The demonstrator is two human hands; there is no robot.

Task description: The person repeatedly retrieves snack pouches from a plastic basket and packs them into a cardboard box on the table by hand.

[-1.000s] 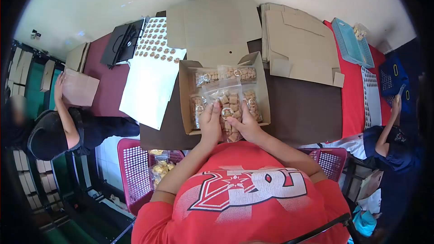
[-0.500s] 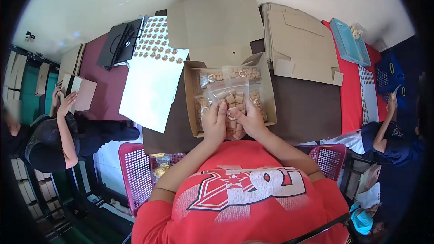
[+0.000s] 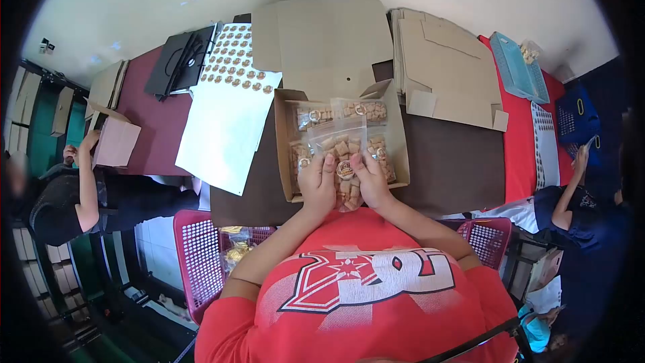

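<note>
A clear zip bag of brown snack pieces [image 3: 347,144] with a round sticker is held over the near part of an open cardboard box [image 3: 399,134]. My left hand [image 3: 318,180] grips the bag's left edge, thumb on the front. On its right edge my right hand [image 3: 373,178] is closed too, its thumb beside the sticker. Inside the box, similar bags lie along the back [image 3: 314,115] and at both sides of the held bag. The box's big lid [image 3: 321,40] stands open behind it.
Sticker sheets [image 3: 222,128] lie left of the box, near black folders [image 3: 178,64]. Flattened cardboard [image 3: 450,67] is stacked at right, beside a blue basket [image 3: 517,70]. Pink baskets [image 3: 199,255] flank my body. One person handles a box [image 3: 117,141] at left; another person sits at right.
My right thumb has moved off the sticker to its right side, and the sticker shows fully. The box sits slightly further right in view than a second ago. The left co-worker's hands have shifted.
</note>
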